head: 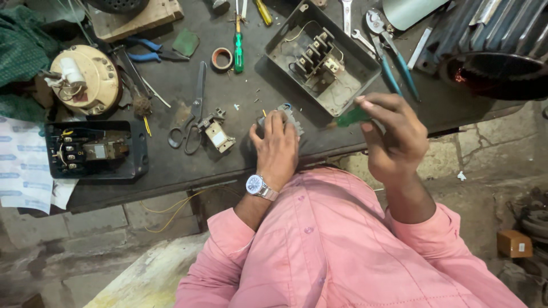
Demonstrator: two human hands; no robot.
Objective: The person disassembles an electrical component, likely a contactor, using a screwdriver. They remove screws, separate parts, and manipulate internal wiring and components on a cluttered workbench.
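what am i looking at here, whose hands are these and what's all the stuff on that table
One camera worn on a person's head looks down at their own hands. The left hand, with a wristwatch, presses a small grey electrical part onto the dark workbench. The right hand holds a green-handled screwdriver. On the bench lie an open grey switch box, a black box with terminals, scissors, a tape roll and blue-handled pliers.
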